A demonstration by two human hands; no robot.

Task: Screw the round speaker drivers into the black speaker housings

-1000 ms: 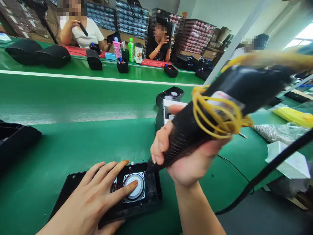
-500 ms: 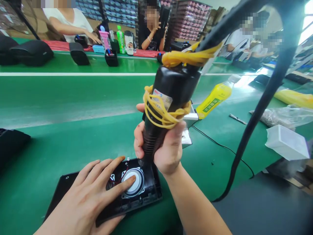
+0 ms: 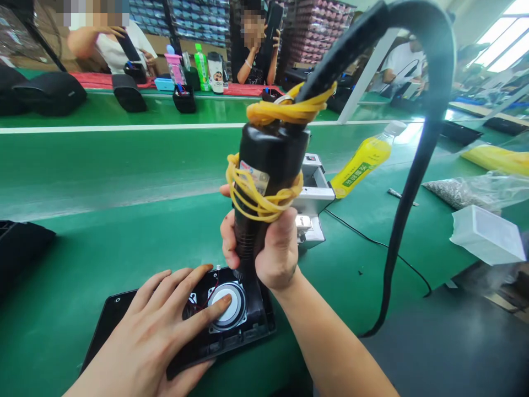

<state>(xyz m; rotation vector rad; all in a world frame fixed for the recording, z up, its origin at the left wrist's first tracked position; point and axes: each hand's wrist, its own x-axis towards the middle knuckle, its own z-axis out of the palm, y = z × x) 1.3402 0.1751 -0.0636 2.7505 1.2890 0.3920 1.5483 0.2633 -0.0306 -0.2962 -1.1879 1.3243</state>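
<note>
A black plastic panel (image 3: 231, 339) lies on the green bench, with a round silver speaker (image 3: 228, 305) set in it. My left hand (image 3: 159, 328) lies flat on the panel, fingers spread, and one fingertip touches the speaker cone. My right hand (image 3: 273, 251) is wrapped round a black electric screwdriver (image 3: 266, 176) bound with yellow rubber bands. The tool stands upright with its tip down at the speaker's upper right corner. A thick black cable (image 3: 409, 165) arcs from the tool's top down to the right.
A small white device (image 3: 316, 193) and a yellow bottle (image 3: 363, 162) lie behind the tool. A white box (image 3: 485, 234) and plastic bags sit at the right. A black housing (image 3: 20, 242) is at the left edge. Other people sit across the green conveyor (image 3: 124, 160).
My right hand has swung the screwdriver from a slant to upright and set its tip at the speaker's corner. My left hand has stayed on the panel.
</note>
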